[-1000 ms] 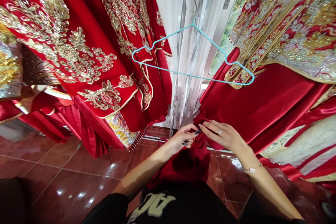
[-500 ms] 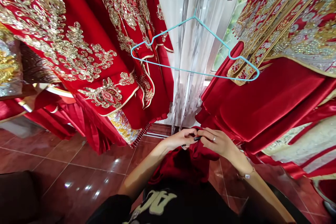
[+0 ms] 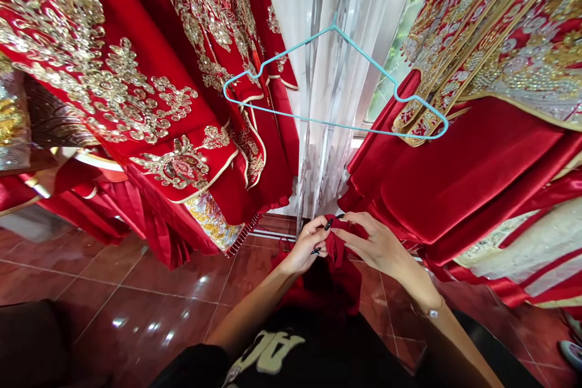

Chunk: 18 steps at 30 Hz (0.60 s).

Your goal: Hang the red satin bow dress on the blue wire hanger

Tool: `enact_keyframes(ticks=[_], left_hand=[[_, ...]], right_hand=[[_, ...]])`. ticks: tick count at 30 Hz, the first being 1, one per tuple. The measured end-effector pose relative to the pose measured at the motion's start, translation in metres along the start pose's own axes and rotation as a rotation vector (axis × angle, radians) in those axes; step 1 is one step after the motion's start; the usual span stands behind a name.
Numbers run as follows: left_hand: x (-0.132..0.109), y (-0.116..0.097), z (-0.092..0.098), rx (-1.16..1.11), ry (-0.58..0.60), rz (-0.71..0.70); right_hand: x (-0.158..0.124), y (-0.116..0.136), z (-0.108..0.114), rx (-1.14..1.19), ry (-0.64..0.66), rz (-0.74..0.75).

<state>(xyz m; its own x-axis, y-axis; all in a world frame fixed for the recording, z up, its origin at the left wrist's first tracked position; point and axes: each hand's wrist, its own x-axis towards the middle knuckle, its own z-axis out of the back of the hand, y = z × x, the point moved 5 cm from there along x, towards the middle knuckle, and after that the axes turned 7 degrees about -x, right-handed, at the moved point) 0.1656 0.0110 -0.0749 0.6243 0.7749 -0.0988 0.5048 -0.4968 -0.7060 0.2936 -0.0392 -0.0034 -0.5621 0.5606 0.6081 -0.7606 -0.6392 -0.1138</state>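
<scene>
A dark red garment (image 3: 343, 285) hangs in folds from my two hands, just in front of my black shirt. My left hand (image 3: 309, 247) pinches its upper edge, fingers curled and dark nails showing. Close beside it, my right hand (image 3: 375, 241) grips the same red cloth with thumb and fingertips. The fingertips of both hands nearly meet at the edge; any small fastening there is too small to make out. Above and beyond my hands hangs a bare light-blue hanger (image 3: 336, 124) by its hook.
Red gowns with gold sequin embroidery (image 3: 182, 163) hang on the left. More red and beaded garments (image 3: 454, 163) hang on the right. Behind the hanger are a white curtain (image 3: 291, 6) and a metal-framed glass door (image 3: 391, 30). The floor has glossy red tiles (image 3: 168, 297).
My right hand has shifted its fingers along the cloth and opened out a little. My left fingers have turned, showing more dark nails, and the red edge now stands up between the hands.
</scene>
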Motion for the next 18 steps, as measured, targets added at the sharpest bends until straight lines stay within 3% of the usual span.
enact_keyframes(ticks=[3, 7, 13, 15, 18], left_hand=[[-0.001, -0.002, -0.003, 0.008, -0.012, 0.007], [0.0, -0.005, 0.001, -0.047, -0.111, -0.022], [-0.003, -0.015, 0.0, -0.037, -0.114, -0.055], [-0.005, -0.018, -0.002, -0.014, -0.12, -0.064], [-0.009, -0.022, -0.01, 0.066, -0.105, -0.062]], right_hand=[[0.0, 0.003, -0.003, -0.035, 0.017, 0.025], [-0.006, -0.003, -0.005, -0.11, -0.018, 0.031], [-0.022, -0.021, -0.005, -0.176, 0.214, -0.112], [-0.026, -0.018, 0.005, -0.091, 0.167, -0.209], [-0.025, -0.004, 0.013, 0.17, -0.005, -0.322]])
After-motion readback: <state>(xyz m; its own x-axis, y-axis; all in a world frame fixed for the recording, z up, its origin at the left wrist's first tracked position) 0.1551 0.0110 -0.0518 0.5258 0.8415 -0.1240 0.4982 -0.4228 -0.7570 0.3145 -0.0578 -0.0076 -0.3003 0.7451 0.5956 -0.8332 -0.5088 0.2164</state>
